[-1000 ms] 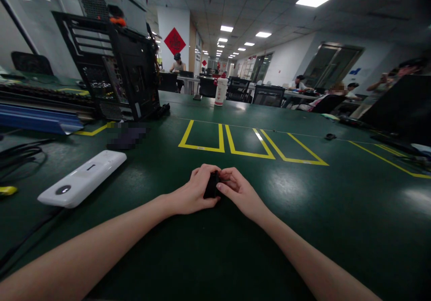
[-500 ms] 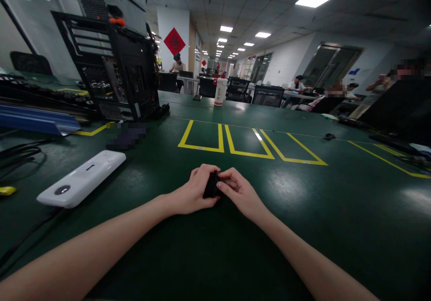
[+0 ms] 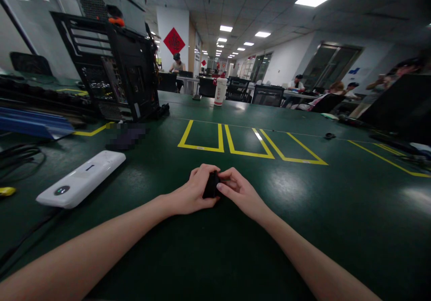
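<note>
A small black object [image 3: 211, 185] sits low over the green table [image 3: 202, 256], straight ahead of me; its kind is hard to make out. My left hand [image 3: 195, 191] is closed around its left side, thumb at the near edge and fingers over the far edge. From the right, my right hand [image 3: 237, 191] pinches at the object's right side with thumb and bent fingers. Much of the object is covered by both hands.
To the left lie a white power-bank-like device [image 3: 82, 179] with a cable and an open computer case [image 3: 114, 67]. Yellow tape outlines [image 3: 202, 148] mark the table beyond my hands. A white bottle [image 3: 220, 92] stands farther back. People sit in the background.
</note>
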Available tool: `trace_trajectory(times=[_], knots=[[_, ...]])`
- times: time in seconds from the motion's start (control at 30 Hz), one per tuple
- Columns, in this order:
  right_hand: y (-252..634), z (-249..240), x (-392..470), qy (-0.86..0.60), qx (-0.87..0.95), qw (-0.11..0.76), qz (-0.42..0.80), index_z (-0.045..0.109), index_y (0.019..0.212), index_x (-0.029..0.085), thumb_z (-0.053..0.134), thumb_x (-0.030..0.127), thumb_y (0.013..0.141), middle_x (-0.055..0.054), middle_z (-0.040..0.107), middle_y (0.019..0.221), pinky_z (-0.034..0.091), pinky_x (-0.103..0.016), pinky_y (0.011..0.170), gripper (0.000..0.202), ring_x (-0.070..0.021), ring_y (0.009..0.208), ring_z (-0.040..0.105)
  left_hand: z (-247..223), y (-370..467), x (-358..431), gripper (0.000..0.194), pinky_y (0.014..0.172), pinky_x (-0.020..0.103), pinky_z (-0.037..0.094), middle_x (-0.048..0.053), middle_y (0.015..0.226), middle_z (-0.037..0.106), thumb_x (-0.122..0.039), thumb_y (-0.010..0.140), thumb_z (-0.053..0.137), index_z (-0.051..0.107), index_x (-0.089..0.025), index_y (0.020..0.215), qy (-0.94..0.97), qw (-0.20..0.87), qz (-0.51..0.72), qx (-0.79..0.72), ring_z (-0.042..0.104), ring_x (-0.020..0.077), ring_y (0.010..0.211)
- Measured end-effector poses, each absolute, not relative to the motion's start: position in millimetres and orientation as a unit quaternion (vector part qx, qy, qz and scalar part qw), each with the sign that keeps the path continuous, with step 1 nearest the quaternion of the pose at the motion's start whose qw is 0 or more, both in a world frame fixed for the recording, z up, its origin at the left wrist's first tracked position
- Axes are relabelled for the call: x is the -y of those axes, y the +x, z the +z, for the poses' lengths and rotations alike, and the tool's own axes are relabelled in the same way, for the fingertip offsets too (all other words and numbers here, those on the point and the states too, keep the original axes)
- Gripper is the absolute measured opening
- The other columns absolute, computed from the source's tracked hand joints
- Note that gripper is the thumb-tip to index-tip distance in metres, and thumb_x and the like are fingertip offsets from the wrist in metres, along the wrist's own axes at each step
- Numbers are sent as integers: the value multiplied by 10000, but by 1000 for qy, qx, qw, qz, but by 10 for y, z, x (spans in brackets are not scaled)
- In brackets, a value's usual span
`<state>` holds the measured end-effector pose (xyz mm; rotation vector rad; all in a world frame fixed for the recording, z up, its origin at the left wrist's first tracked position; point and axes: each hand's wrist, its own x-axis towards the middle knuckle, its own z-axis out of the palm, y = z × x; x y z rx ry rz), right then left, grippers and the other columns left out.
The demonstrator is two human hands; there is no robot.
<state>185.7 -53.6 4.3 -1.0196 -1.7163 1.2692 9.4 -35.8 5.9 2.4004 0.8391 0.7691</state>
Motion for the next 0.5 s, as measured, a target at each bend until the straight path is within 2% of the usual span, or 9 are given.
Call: trace_trajectory(times=[0.1, 0.3, 0.5], knots=[[1849, 17, 501, -409, 659, 389, 498, 481, 894, 217, 535, 276, 770, 0, 547, 895, 484, -302, 735, 148, -145, 847, 574, 71, 94, 359, 554, 938, 427, 341, 75, 1126, 392, -216, 700, 586, 283, -227, 1164, 878, 240, 280, -306, 404, 226, 1056], [1845, 40, 510, -421, 649, 377, 510, 456, 1007, 218, 540, 257, 766, -32, 518, 1027, 470, -338, 822, 258, -164, 958, 543, 72, 104, 354, 554, 933, 419, 342, 71, 1114, 402, -193, 692, 585, 287, -219, 1158, 879, 236, 285, -301, 413, 219, 1038], [1856, 81, 563, -379, 663, 375, 526, 448, 934, 228, 596, 180, 717, -5, 515, 988, 454, -331, 853, 266, -150, 959, 544, 65, 95, 354, 570, 940, 420, 332, 75, 1121, 394, -178, 687, 581, 277, -214, 1168, 882, 234, 279, -301, 407, 220, 1046]])
